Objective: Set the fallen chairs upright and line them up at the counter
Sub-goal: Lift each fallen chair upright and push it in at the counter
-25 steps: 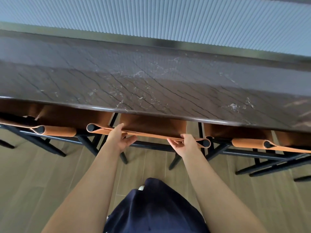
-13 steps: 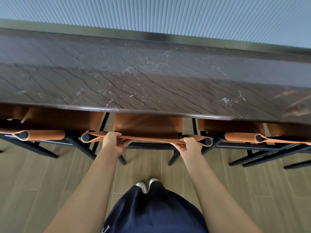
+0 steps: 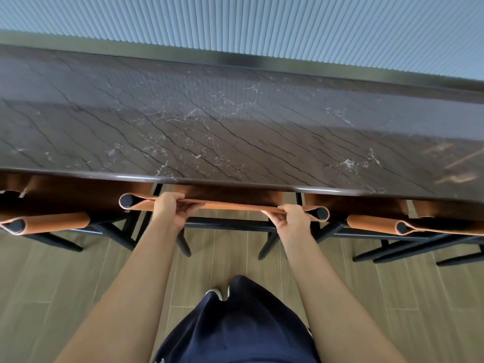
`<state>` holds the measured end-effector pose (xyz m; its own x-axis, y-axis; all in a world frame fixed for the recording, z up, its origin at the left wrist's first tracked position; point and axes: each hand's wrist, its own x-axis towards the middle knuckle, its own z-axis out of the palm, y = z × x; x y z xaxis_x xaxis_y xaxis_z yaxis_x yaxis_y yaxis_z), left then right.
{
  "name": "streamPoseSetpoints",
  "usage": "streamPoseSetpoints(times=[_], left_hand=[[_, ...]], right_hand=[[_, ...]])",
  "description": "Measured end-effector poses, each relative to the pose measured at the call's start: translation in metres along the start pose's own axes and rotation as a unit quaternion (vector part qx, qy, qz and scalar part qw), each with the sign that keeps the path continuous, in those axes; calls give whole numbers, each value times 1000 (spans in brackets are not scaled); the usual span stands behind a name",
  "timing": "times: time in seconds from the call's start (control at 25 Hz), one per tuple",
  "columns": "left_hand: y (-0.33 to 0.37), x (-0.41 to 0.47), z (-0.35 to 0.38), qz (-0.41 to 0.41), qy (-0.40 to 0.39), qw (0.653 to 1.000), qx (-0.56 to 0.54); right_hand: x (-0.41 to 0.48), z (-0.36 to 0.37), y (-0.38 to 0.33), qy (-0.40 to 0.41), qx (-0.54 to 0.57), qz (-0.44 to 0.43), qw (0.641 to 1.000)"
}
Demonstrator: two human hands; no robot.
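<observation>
Three chairs (image 3: 141,204) with tan leather backs and black legs stand upright along the near edge of the dark stone counter (image 3: 235,127), their seats tucked under it. The left chair (image 3: 52,222) stands just beside the middle one. The left hand (image 3: 170,210) grips the top edge of the middle chair's back near its left post, fingers curled over the leather. The middle chair (image 3: 230,206) is straight ahead, its back close under the counter's edge. The right hand (image 3: 293,218) grips the same edge near the right post. The right chair (image 3: 372,224) stands just beside it on the wooden floor (image 3: 78,284).
</observation>
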<state>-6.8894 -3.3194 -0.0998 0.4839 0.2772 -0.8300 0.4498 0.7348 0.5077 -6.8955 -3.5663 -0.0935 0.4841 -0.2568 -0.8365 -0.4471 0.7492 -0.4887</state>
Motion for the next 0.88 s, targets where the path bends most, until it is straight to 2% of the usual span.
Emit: streamPoseSetpoints(times=[0.2, 0.56, 0.68, 0.88], left_hand=[[-17, -2, -10, -9, 5, 1000, 10], [-16, -3, -12, -11, -26, 999, 21], [-12, -11, -16, -20, -46, 998, 36], [-7, -31, -35, 11, -74, 995, 66]], right_hand=[[10, -12, 13, 31, -16, -11, 999], [19, -14, 13, 27, -44, -17, 999], [15, -16, 12, 4, -50, -18, 999], [-4, -32, 14, -62, -139, 7, 988]])
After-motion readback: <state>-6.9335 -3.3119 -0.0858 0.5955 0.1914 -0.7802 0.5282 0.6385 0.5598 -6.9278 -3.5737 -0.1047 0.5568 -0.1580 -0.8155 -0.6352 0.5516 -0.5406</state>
